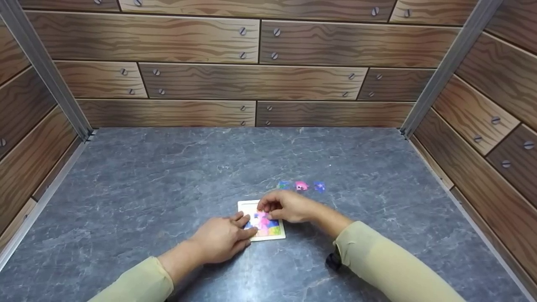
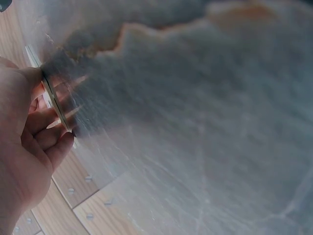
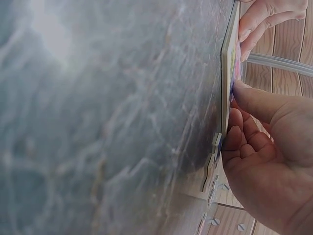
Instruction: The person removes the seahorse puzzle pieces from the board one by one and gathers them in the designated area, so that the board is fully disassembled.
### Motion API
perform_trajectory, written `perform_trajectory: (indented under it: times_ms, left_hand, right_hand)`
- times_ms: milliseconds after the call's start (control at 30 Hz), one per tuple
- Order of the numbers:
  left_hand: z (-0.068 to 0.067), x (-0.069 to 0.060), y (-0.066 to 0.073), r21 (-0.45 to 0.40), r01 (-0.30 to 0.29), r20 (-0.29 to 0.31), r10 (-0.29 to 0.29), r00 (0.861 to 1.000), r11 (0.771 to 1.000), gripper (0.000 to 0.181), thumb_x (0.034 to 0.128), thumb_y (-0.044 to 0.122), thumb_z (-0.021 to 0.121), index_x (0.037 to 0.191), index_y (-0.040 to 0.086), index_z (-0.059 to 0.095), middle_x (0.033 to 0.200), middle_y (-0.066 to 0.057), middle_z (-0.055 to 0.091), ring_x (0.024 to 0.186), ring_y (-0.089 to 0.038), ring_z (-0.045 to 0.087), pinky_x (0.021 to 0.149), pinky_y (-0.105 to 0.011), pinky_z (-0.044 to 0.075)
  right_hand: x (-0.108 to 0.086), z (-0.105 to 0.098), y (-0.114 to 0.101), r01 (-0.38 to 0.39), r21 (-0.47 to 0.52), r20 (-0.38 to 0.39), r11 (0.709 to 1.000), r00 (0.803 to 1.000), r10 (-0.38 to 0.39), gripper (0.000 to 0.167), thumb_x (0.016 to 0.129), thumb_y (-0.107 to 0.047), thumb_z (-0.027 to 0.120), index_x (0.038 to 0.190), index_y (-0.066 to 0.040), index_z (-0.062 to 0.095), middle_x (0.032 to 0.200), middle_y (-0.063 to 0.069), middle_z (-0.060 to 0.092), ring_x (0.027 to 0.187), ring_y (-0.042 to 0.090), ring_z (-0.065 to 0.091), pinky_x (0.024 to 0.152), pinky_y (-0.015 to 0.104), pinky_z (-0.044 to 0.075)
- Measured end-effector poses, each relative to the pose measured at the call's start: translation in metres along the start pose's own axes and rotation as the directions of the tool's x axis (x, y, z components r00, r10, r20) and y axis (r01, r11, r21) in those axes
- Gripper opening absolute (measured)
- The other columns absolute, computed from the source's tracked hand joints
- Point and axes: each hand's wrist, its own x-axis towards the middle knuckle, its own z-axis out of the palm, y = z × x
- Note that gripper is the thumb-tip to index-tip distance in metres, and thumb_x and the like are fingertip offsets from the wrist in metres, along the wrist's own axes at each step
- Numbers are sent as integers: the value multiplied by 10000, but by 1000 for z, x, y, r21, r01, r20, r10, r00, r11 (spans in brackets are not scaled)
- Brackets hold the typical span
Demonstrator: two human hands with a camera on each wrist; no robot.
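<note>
A small white-framed puzzle board (image 1: 273, 238) lies on the grey table, with pink, blue and yellow-green pieces (image 1: 274, 230) inside its frame. My left hand (image 1: 218, 239) rests over its left side, fingers spread and touching the frame and picture. My right hand (image 1: 293, 206) is at the board's upper right, fingers curled and thumb on the picture; whether a piece is between the fingertips is hidden. In the right wrist view, the right thumb (image 3: 259, 100) touches the picture side of the board (image 3: 226, 83). The left wrist view shows left fingers (image 2: 46, 129) along the board's edge.
Behind the right hand, three loose pieces lie in a row: a green-blue one (image 1: 283, 185), a pink one with an eye (image 1: 301, 186) and a blue one with a star (image 1: 319, 186). Wood-patterned walls (image 1: 201, 79) with metal corner posts (image 1: 451, 65) enclose the marbled grey table (image 1: 168, 167).
</note>
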Motion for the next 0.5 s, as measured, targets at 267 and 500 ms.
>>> perform_trajectory:
  times_ms: [267,500]
  left_hand:
    - [-1,0,1,2,-1,-11,1,1000,1000,356,1069,294,636,1398,193,723,1428,-214,642,1321,-372,631,976,-510,584]
    - [0,1,1,10,-3,-17,3,1000,1000,355,1071,301,628,1394,189,724,1431,-218,639,1320,-382,630,973,-518,584]
  right_hand:
    - [-1,1,0,-3,16,-10,1000,1000,3,213,950,72,705,1156,16,706,1015,121,694,944,141,613,855,275,529]
    - [-1,3,-2,-20,11,-20,1000,1000,21,214,958,63,702,1161,-3,687,1015,87,689,932,116,608,853,272,536]
